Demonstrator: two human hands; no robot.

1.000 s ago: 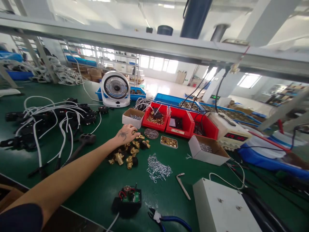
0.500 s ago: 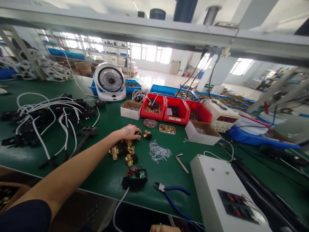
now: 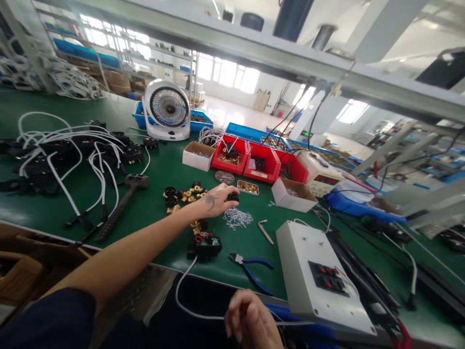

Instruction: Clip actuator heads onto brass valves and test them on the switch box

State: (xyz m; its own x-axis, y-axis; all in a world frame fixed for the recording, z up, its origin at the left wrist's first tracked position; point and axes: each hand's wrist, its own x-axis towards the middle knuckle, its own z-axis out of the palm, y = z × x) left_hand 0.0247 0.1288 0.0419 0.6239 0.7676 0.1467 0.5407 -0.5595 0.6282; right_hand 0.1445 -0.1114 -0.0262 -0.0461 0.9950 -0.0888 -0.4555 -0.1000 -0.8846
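My left hand (image 3: 217, 199) reaches out over the bench, its fingers closed around a black-capped fitting (image 3: 233, 197); only the black part shows. Under the fingers lies a heap of white metal clips (image 3: 237, 218). Beside my left wrist are several brass fittings (image 3: 189, 195), some with black caps, partly covered by the forearm. Closer to me sits a black housing (image 3: 206, 245) with an exposed green circuit board and a white cable. Low in the view, my right hand (image 3: 252, 317) is held palm-up, fingers loosely curled and apart, with nothing visible in it.
Blue-handled cutters (image 3: 252, 271) and a small metal tool (image 3: 265, 231) lie before a grey box (image 3: 316, 276). A hammer (image 3: 123, 203) and cabled black parts (image 3: 69, 150) occupy the left. Red bins (image 3: 263, 164), a white carton (image 3: 293, 195) and a fan (image 3: 167, 111) stand behind.
My left hand has moved right from the brass fittings to the separate black-capped one and closed on it. My right hand has risen further into view. The camera view has shifted slightly.
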